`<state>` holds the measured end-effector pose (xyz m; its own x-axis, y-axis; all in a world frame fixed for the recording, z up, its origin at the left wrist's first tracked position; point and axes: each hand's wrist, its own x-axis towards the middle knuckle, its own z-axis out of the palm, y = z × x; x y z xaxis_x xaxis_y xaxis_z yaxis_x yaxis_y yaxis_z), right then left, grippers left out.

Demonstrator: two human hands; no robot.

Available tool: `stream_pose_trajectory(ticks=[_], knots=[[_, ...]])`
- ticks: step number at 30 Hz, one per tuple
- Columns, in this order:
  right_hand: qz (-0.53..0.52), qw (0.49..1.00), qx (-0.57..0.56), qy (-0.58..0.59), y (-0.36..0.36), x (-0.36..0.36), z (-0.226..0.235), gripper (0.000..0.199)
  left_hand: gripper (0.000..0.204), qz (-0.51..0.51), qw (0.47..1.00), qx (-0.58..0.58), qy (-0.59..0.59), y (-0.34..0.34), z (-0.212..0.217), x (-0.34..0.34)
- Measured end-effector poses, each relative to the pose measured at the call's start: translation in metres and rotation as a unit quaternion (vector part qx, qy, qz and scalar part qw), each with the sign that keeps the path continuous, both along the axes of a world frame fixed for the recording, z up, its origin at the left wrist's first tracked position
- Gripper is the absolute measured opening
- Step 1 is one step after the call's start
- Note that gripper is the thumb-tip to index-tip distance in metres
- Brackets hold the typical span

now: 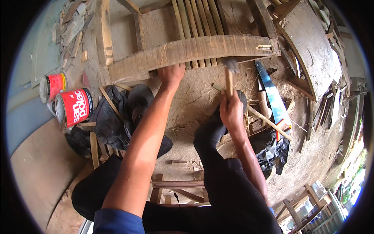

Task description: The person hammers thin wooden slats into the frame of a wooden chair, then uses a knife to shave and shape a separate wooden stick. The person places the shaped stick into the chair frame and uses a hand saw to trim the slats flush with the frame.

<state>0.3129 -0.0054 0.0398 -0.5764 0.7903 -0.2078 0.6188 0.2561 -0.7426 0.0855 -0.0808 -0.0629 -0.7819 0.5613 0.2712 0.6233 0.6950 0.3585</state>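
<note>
Wooden frame [187,50] lies on the dirt floor [194,97], filling the upper part of the view; its broad curved rail runs left to right directly under the fingertips of the left hand, with thin slats [194,17] running away beyond the fingers. A large flat board [311,50] leans well off to the right of both hands. Person's dark trouser legs sit below the wrists, one knee raised just beneath the right hand. Dark cloth [111,117] is bunched to the left of the left forearm. Two red paint cans [72,107] lie on their sides farther left again, well apart from the fingers. Handsaw [272,97] with a blue blade lies just right of the right hand, blade pointing away; black plastic bag [272,154] beneath its handle end. Left hand [171,74]: fingers curled over the near edge of the rail, pressing on it, thumb side toward the right. Right hand [231,109]: fingers clenched around the wooden handle of a hammer [230,76]. Hammer stands up from the fist, its metal head beyond the knuckles, at the lower edge of the rail, near the left hand's fingertips; contact with the wood cannot be told. Small wood offcuts [179,162] lie scattered between the legs.
</note>
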Motion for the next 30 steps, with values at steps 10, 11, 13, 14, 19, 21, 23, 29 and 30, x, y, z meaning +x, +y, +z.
stream_pose_trajectory(ticks=[10,11,13,14,19,21,23,29,30], knots=[[0.018,0.999,0.026,0.014,-0.002,-0.011,0.005,0.022,0.039,-0.012,0.998,0.008,0.068,-0.004,0.005,-0.001],[0.001,1.0,0.009,0.022,0.0,-0.01,0.007,0.022,0.039,-0.011,0.997,0.013,0.081,-0.007,0.006,0.002],[-0.044,0.998,-0.028,0.033,-0.001,-0.006,0.016,0.023,0.043,0.011,0.976,-0.153,-0.155,-0.002,0.021,0.0],[-0.014,1.0,-0.001,0.008,0.005,-0.002,0.007,0.023,0.045,0.013,0.939,-0.226,-0.257,0.01,0.035,-0.01],[0.021,0.999,0.015,0.036,0.006,0.014,0.023,0.023,0.031,-0.022,0.992,0.06,-0.111,-0.015,0.015,-0.013],[-0.004,0.999,-0.018,0.03,-0.004,0.04,0.043,0.023,0.028,-0.113,0.975,0.114,-0.156,-0.025,0.031,-0.001],[-0.039,0.998,0.046,0.008,-0.008,0.08,0.029,0.023,0.026,-0.218,0.959,0.148,-0.109,-0.044,0.055,0.028],[-0.23,0.972,0.037,-0.011,-0.072,0.168,0.009,0.021,0.06,-0.38,0.923,-0.045,-0.049,-0.109,0.116,0.055],[-0.236,0.97,0.053,-0.02,-0.08,0.187,-0.004,0.021,0.06,-0.373,0.927,-0.037,-0.023,-0.104,0.129,0.057]])
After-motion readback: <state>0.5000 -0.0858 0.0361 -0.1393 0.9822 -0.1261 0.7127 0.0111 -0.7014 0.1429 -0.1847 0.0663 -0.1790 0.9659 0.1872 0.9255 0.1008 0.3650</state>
